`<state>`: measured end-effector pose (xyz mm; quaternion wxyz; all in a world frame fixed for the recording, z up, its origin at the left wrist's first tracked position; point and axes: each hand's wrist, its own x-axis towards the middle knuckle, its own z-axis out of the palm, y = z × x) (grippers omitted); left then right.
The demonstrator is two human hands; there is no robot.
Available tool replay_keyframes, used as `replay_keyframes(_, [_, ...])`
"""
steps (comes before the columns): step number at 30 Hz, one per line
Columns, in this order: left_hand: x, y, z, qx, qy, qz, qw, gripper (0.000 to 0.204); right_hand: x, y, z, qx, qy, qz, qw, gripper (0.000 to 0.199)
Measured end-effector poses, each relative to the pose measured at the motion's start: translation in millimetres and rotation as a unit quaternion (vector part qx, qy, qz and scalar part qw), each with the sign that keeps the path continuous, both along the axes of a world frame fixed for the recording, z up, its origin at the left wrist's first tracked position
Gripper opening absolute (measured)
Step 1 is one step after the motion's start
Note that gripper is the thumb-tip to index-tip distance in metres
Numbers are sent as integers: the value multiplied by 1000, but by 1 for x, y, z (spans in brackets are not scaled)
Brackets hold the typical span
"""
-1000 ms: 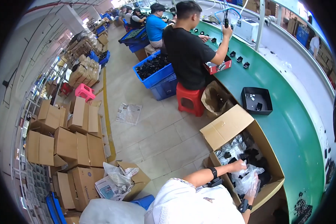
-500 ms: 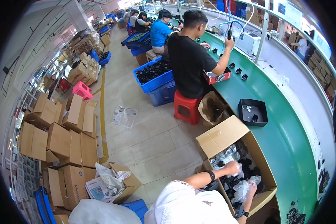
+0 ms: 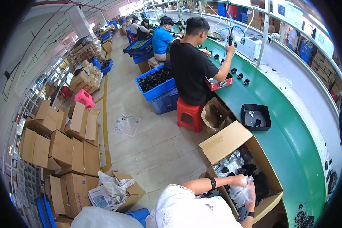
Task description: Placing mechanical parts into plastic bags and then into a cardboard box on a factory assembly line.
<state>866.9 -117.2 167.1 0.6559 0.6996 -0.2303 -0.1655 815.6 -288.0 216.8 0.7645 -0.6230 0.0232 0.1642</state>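
Observation:
Both my hands are together over an open cardboard box (image 3: 268, 199). My left hand (image 3: 238, 180), a dark band on its wrist, is closed on a crumpled clear plastic bag (image 3: 241, 196). At the bag's right side, my right hand (image 3: 251, 192) has its fingers bent against the plastic and grips it too; the film partly covers them. Whether anything is inside the bag I cannot tell. Beneath and around the hands lie black plastic parts (image 3: 260, 182) and silvery wrapped pieces (image 3: 226, 162) in the box.
A green workbench (image 3: 288, 152) runs along the right, bearing a black tray (image 3: 256, 117). Ahead, a person in black (image 3: 190, 68) sits on a red stool (image 3: 189, 117) beside a brown paper bag (image 3: 215, 116). Cardboard cartons (image 3: 64, 148) are stacked at left.
My hands were apart, with plastic at each. The left has moved down and right and the right slightly left, so they now meet at the plastic bag.

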Motion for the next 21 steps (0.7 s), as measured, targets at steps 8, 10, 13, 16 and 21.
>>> replay_keyframes(8, [8, -29, 69, 9, -3, 228, 974, 56, 28, -74, -157, -92, -143, 65, 983, 51])
replay_keyframes(10, [11, -20, 73, 6, -20, 266, 964, 64, 32, -39, -108, -118, -102, 55, 986, 50])
replay_keyframes(13, [17, -26, 79, 89, -146, 207, 963, 65, 41, -11, -58, 277, 80, -83, 954, 48])
replay_keyframes(16, [16, -37, 79, 96, -110, 265, 953, 58, 48, -6, -54, 345, 165, -143, 913, 47])
replay_keyframes(21, [31, -53, 32, -59, 41, 387, 919, 32, 36, -26, -62, 86, -40, 58, 994, 48])
